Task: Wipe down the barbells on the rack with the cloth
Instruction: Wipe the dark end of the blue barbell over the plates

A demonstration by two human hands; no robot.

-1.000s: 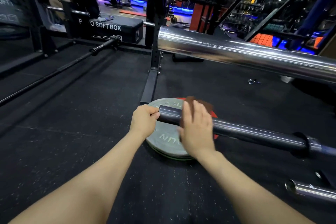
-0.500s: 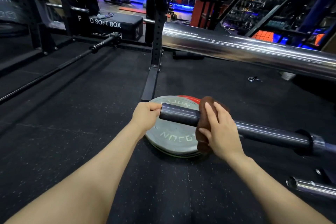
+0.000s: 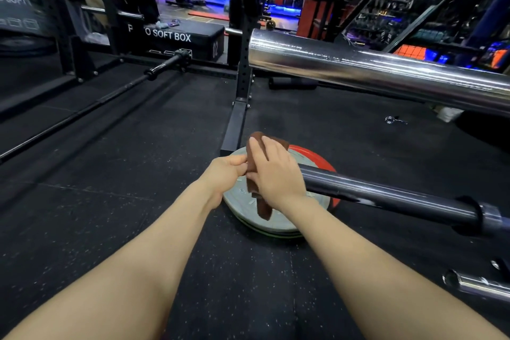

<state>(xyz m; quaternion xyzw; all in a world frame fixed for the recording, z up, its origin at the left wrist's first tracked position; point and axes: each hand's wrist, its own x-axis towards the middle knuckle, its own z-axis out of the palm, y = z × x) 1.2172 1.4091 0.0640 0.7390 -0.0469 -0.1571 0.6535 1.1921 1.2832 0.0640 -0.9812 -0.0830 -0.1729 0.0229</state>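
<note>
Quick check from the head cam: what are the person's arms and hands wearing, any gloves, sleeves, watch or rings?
Nothing worn that shows. The left hand and right hand are bare, no gloves. Both forearms are uncovered right to the bottom of the frame, with no sleeve edge in view. No watch, band or ring is visible on the sides facing the camera.

Your right hand [image 3: 276, 176] and the brown cloth [image 3: 260, 203] cover the end of the dark barbell sleeve [image 3: 386, 196], so you cannot see its tip or what your left hand [image 3: 225, 172] grips. The chrome barbell sleeve [image 3: 372, 69] above runs off the right edge, as does the lower bar end [image 3: 474, 286]. The plates [image 3: 281, 225] beneath are partly hidden, their lettering unreadable.
</note>
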